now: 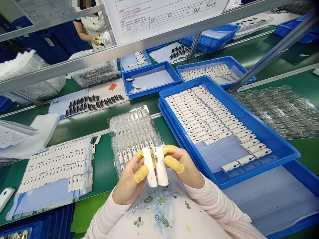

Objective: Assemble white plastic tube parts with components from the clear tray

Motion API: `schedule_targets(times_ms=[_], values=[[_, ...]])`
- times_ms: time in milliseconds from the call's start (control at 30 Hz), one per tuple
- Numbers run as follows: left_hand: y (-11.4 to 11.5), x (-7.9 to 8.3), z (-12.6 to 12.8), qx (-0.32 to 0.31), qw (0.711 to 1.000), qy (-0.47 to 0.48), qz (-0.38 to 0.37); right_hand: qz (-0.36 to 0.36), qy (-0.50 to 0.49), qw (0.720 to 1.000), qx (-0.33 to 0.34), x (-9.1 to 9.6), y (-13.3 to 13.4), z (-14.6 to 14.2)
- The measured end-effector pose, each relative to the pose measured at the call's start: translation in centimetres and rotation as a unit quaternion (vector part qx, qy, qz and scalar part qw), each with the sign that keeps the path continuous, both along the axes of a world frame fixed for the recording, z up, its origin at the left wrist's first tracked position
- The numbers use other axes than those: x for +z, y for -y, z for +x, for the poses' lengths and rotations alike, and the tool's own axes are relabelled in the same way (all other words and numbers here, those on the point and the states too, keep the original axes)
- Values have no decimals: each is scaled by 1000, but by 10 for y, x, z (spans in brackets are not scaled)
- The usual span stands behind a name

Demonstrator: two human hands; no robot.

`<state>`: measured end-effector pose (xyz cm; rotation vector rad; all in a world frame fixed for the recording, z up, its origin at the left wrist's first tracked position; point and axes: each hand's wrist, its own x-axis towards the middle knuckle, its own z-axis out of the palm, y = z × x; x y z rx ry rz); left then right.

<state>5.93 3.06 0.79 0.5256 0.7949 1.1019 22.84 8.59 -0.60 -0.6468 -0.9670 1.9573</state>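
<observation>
Printed garment (179, 215) | left fingers (141, 174) grip white shell (150, 169), right fingers (175, 164) another shell (161, 171) | blue tray (251, 124) right, clear tray (132, 132) ahead

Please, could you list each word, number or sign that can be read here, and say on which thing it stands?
"+": on the wearer's top.
Large sheet: red and black print, too blurred to read.
Upper-left sheet: too blurred to read.
Papers at far left: too small to read.
Held parts: no readable text.
</observation>
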Motion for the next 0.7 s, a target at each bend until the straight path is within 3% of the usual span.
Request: schedule_targets(times_ms=[133, 333, 700], values=[[-1, 2, 2, 2, 1000, -7, -2, -4, 31, 999, -22, -3, 0, -1], [0, -1, 1, 10, 1000, -6, -6, -8, -10, 1000, 0, -13, 0, 4], [-3, 2, 1, 8, 999, -10, -31, -18, 24, 1000, -3, -1, -5, -4]])
